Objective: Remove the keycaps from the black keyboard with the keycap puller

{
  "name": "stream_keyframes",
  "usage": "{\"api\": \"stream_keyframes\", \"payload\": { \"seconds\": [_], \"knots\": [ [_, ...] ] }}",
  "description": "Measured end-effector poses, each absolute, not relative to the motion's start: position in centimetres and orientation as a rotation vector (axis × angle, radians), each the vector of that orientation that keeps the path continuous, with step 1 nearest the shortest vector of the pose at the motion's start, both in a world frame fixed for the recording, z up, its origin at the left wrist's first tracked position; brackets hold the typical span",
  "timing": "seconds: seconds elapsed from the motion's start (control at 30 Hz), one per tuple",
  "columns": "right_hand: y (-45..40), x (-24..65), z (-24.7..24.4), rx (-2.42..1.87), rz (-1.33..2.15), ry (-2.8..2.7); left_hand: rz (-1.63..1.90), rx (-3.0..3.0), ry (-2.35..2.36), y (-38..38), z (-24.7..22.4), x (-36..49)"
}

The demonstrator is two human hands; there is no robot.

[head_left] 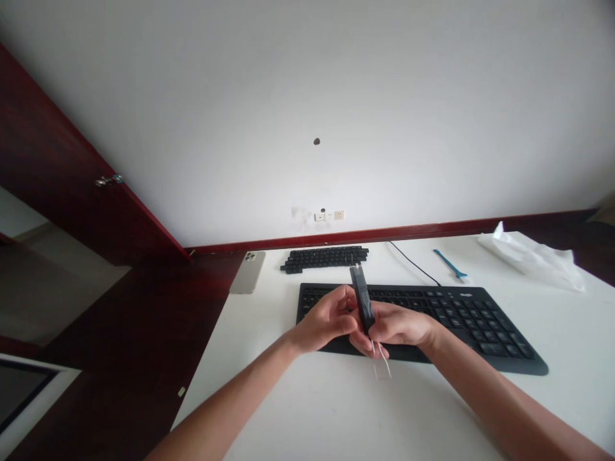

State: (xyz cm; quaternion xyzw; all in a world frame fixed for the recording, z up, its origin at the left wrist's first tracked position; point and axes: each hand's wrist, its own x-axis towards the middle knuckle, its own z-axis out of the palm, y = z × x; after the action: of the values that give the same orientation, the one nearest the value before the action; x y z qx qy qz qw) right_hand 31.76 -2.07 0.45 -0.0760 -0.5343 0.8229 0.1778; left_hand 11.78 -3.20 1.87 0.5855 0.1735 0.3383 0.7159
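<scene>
A slim black tool [362,298] with a thin wire loop [382,368] at its near end is held upright above the keyboard. My right hand [396,325] is closed around its lower part, the thumb on its near end. Against the tool's left side, my left hand [331,321] has its fingers curled; whether they grip it is hard to tell. Beneath both hands lies a black keyboard [461,320], its left and middle keys partly hidden. Behind it, loose black keycaps [327,257] stand in rows on the white table [312,410].
A phone [248,272] lies at the table's left edge. Behind the keyboard are its cable [413,261] and a blue brush [449,264]. A crumpled clear plastic bag [533,259] rests at the back right. The wall with sockets [329,216] rises behind the table.
</scene>
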Motion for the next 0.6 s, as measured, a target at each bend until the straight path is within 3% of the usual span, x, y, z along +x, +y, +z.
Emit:
{"api": "stream_keyframes", "payload": {
  "seconds": [0.6],
  "knots": [
    [-1.6, 31.6, -0.1, -0.373, 2.423, -1.515, 0.739, 1.314, 0.546, -3.0, 0.3, 12.1]
  ]
}}
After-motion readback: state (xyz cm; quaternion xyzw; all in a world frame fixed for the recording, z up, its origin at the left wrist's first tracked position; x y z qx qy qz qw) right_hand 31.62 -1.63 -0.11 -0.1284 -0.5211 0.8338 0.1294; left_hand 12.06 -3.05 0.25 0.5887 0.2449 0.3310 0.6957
